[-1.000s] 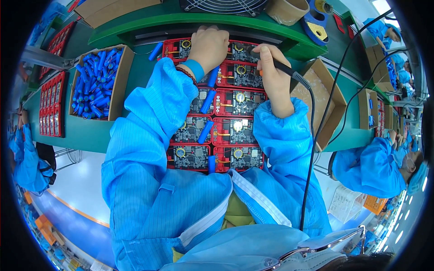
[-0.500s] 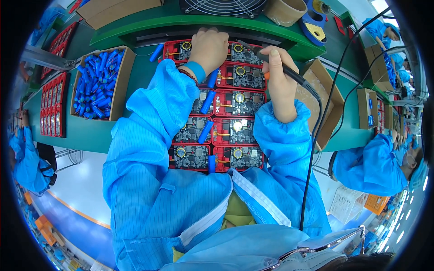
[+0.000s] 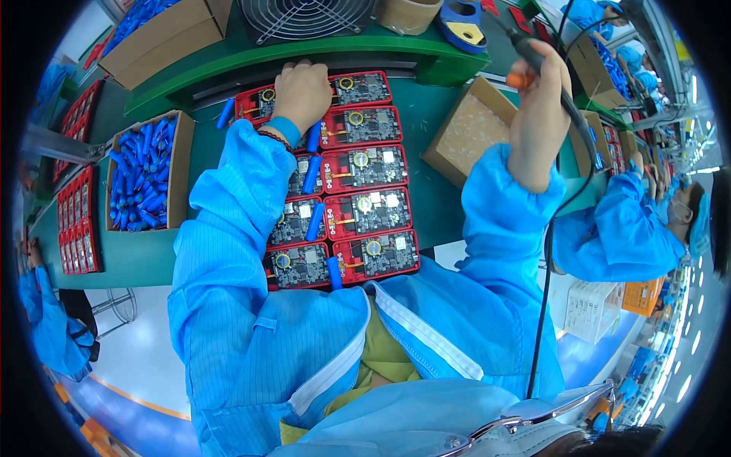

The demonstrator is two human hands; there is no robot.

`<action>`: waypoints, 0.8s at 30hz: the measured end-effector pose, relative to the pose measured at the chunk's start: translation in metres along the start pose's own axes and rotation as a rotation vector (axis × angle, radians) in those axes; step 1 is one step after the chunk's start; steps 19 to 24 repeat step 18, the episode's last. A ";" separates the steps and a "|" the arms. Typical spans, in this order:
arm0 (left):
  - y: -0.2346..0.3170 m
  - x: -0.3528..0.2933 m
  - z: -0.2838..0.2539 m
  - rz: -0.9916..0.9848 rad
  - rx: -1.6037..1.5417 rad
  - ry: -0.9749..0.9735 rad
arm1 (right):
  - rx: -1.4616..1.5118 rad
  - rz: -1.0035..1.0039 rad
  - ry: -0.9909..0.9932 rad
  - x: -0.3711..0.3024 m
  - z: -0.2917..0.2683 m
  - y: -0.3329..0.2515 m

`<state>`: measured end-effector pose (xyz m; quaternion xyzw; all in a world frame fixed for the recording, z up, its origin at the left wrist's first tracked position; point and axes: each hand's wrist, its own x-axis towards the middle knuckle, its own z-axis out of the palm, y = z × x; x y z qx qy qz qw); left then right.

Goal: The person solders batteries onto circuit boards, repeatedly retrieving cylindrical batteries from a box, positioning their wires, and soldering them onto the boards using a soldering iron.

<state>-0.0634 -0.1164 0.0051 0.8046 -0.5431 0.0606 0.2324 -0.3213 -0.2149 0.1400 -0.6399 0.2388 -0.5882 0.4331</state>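
Note:
My right hand (image 3: 539, 114) grips a soldering iron (image 3: 525, 47) with an orange part near its front, raised off to the right of the boards. Its black cable runs down past my right sleeve. At the far end of two columns of red trays with circuit boards (image 3: 371, 168), my left hand (image 3: 302, 95) lies over the boards with fingers curled; whatever they hold is hidden. Blue cylindrical cells (image 3: 311, 174) lie along the seam between the columns. One more blue cell (image 3: 225, 113) sits left of the far tray. Round coin-like parts show on the boards.
At left stands a carton of blue cells (image 3: 145, 171), with more red trays (image 3: 78, 221) beyond. A carton with clippings (image 3: 472, 129) is on the right. Behind are a green shelf (image 3: 343, 47), a fan grille (image 3: 301, 17), a tape roll (image 3: 409, 14) and a blue iron stand (image 3: 462, 27). Co-workers sit on both sides.
My right hand has lifted the soldering iron away from the far boards, up and to the right. My left hand stays over the far tray. The whole view has shifted.

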 end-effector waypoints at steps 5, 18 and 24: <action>-0.009 -0.006 -0.008 0.007 -0.111 0.030 | -0.027 0.173 -0.011 0.047 0.006 0.010; -0.007 -0.181 -0.201 -0.132 -0.474 -0.297 | 0.751 0.650 -0.148 0.113 0.009 0.101; -0.007 -0.181 -0.201 -0.132 -0.474 -0.297 | 0.751 0.650 -0.148 0.113 0.009 0.101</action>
